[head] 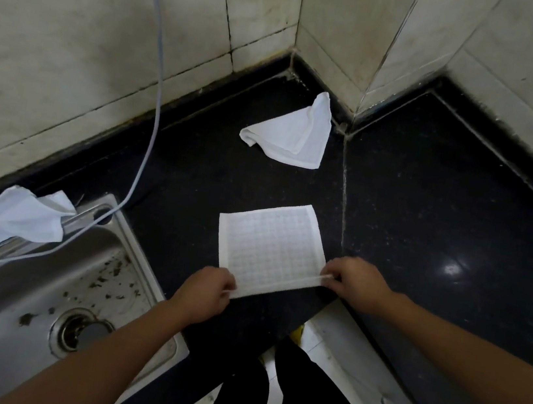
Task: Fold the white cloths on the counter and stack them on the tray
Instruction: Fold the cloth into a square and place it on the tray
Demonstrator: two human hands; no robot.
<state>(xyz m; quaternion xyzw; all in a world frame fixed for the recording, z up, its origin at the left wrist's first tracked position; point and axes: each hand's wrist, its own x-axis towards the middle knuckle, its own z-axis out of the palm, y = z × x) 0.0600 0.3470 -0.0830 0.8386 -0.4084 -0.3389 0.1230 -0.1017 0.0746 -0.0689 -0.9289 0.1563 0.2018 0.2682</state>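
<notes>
A white waffle-weave cloth (270,240) lies flat on the black counter (430,197) near its front edge. My left hand (206,291) pinches the cloth's near left corner. My right hand (354,282) pinches the near right corner, and the near hem is slightly lifted between them. A second white cloth (293,133) lies crumpled in the back corner by the wall. A third white cloth (5,223) is draped over the sink's far rim on the left. No tray is in view.
A steel sink (21,304) with a drain fills the lower left. A grey cable (156,76) hangs down the tiled wall and runs across the sink rim. Tiled walls enclose the counter at the back. The floor and my legs show below the counter edge.
</notes>
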